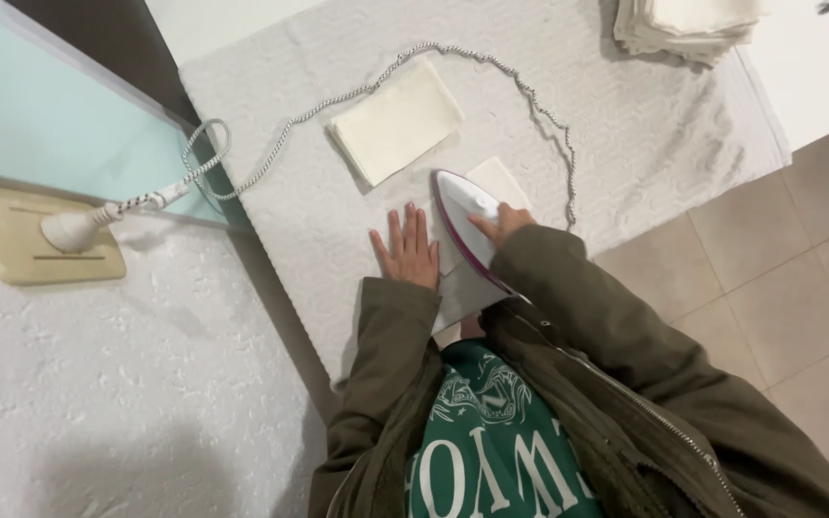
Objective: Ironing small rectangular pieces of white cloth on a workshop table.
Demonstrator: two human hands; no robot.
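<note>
A right hand [499, 223] is gripping an iron [467, 216] over a cream cloth [496, 182] near the tabletop's [626, 134] front edge, while the left hand [407, 249] is lying open and flat, pinning it.

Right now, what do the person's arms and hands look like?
Both arms wear long, loose olive-green jacket sleeves reaching the wrists. The jacket hangs open with a metal zipper along its edge. The left hand and right hand are bare: no gloves, rings or watch visible.

Glossy plastic iron [467, 216], matt cream cloth [397, 120], textured white cover [645, 125].
</note>
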